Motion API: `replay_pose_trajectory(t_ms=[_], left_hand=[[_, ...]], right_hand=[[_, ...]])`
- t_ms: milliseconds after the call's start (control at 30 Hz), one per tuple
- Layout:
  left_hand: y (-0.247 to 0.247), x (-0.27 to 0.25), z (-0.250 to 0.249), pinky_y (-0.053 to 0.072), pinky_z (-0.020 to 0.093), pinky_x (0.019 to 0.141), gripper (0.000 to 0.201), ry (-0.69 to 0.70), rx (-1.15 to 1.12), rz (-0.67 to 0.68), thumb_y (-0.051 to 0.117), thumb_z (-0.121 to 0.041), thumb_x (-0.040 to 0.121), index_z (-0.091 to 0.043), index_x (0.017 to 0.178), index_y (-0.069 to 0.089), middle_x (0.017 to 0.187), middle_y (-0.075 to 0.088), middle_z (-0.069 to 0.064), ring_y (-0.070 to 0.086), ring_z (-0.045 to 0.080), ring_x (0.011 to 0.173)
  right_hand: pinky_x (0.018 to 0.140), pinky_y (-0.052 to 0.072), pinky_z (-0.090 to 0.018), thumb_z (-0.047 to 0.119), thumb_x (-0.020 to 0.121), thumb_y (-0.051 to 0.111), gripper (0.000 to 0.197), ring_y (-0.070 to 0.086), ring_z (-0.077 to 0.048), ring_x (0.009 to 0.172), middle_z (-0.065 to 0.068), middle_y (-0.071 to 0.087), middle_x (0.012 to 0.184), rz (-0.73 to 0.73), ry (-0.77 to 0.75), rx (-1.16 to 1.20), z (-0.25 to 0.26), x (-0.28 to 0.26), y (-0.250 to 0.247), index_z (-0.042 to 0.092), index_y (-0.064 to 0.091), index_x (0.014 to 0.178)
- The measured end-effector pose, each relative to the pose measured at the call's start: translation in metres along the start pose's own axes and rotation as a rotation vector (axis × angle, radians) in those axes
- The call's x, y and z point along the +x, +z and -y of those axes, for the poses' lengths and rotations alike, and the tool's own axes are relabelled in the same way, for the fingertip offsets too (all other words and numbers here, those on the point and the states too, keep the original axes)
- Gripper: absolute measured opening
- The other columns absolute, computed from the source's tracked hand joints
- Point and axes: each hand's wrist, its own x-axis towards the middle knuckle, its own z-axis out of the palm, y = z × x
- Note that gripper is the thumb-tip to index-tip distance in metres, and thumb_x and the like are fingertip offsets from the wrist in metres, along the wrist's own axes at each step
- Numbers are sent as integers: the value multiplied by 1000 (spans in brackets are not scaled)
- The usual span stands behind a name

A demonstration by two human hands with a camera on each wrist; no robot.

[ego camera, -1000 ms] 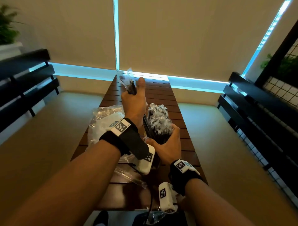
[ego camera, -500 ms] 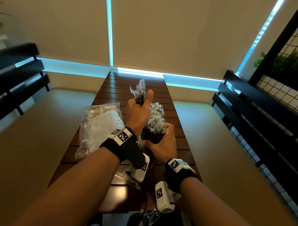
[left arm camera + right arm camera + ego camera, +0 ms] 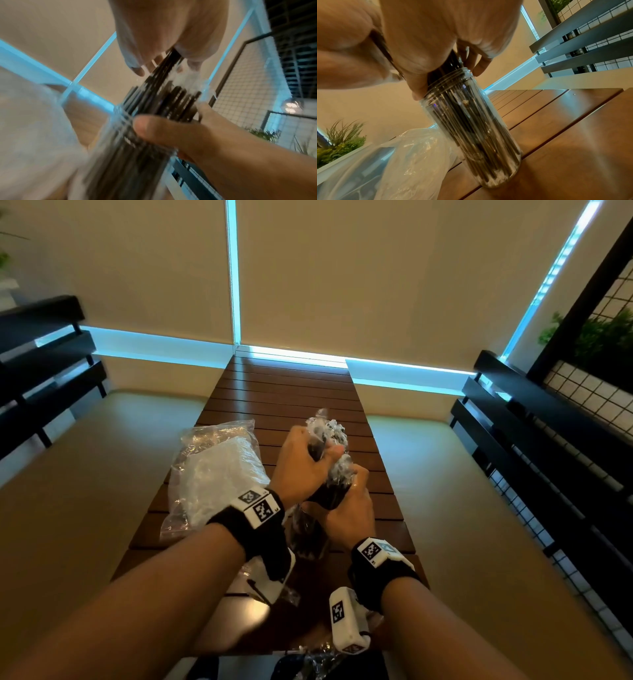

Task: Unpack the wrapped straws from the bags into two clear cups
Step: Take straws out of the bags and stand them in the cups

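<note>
Straws, dark and each in a clear wrapper, stand packed in a clear cup on the wooden tabletop, directly under both hands. Their crinkled wrapper ends rise above the rim between the two hands in the head view.

The right hand wraps around the bundle just above the cup's threaded mouth, thumb across the front of the straws and fingertips reaching down beside the rim. This low hold likely keeps the bundle gathered and the tall, narrow cup from tipping while more go in.

The left hand sits above and just ahead of the right, fingers curled around a smaller handful of straws near their upper ends. It seems to be feeding or pressing these down into the pack; the left wrist view is blurred, so exactly how many it holds cannot be told.

To the left of the left hand, a clear bag of pale wrapped straws lies flat on the tabletop, apparently the next lot. Loose clear plastic lies under the left wrist, nearer the body. The second cup is not seen in any view.
</note>
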Motion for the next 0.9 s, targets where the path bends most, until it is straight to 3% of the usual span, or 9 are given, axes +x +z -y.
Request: replay_pose_trajectory(t_ms=[67, 133, 200, 233, 300, 400, 533, 633, 900], left_hand=[[-16, 5, -20, 53, 17, 73, 50, 128, 32, -55, 75, -37, 82, -18, 121, 52, 116, 55, -4, 61, 7, 92], [-26, 14, -36, 55, 24, 83, 49, 345, 122, -78, 72, -26, 86, -18, 131, 52, 124, 57, -1, 62, 7, 99], [-28, 18, -50, 51, 37, 97, 30, 486, 372, 48, 59, -17, 96, -14, 126, 61, 130, 60, 3, 61, 14, 112], [-27, 18, -52, 43, 41, 108, 29, 496, 517, 147, 51, -17, 100, -13, 126, 62, 137, 58, 4, 54, 18, 125], [-22, 13, -47, 20, 44, 121, 36, 443, 743, 315, 38, -23, 105, -12, 135, 55, 151, 43, 5, 28, 23, 146], [-15, 4, -30, 2, 46, 122, 50, 367, 840, 340, 24, -34, 106, -11, 147, 39, 159, 29, 9, 11, 25, 151], [-1, -15, -5, -4, 45, 122, 71, 290, 818, 358, 11, -52, 100, -7, 154, 20, 162, 14, 13, 1, 26, 152], [3, -19, 6, -6, 43, 123, 83, 227, 785, 412, 7, -64, 95, -9, 156, 1, 164, -2, 11, -10, 22, 151], [3, -25, 9, -5, 41, 123, 101, 206, 755, 472, 11, -79, 85, -9, 154, -12, 162, -13, 7, -14, 18, 150]], right_hand=[[80, 54, -36, 45, 57, 85, 91, 59, -21, 104, 0, 55, 119, 7, 11, -16, 1, -1, -1, 35, 25, 125], [82, 54, -40, 46, 56, 85, 92, 58, -25, 106, -3, 55, 120, 5, 8, -30, 2, 0, -1, 35, 25, 124], [82, 55, -42, 48, 54, 83, 90, 59, -27, 105, -3, 56, 118, 7, 12, -23, 2, 0, 0, 36, 25, 122], [81, 55, -42, 49, 54, 82, 90, 59, -27, 105, -3, 57, 117, 9, 15, -23, 2, 1, 0, 37, 24, 122], [81, 56, -45, 53, 52, 80, 90, 60, -25, 103, -2, 59, 115, 17, 19, -22, 0, 2, 1, 38, 24, 121], [76, 57, -45, 54, 53, 80, 89, 62, -22, 98, 1, 61, 110, 16, 7, -10, -3, 4, 2, 37, 25, 122], [65, 57, -41, 47, 66, 75, 71, 65, -22, 89, 2, 62, 101, 11, -48, -49, -9, 6, 3, 36, 25, 116], [68, 56, -36, 42, 70, 74, 70, 61, -19, 93, 7, 56, 103, 19, -75, -90, -12, 8, 3, 30, 27, 121], [79, 57, -42, 51, 71, 63, 79, 61, -19, 103, 2, 60, 116, -17, -61, -20, -14, 3, 4, 31, 24, 136]])
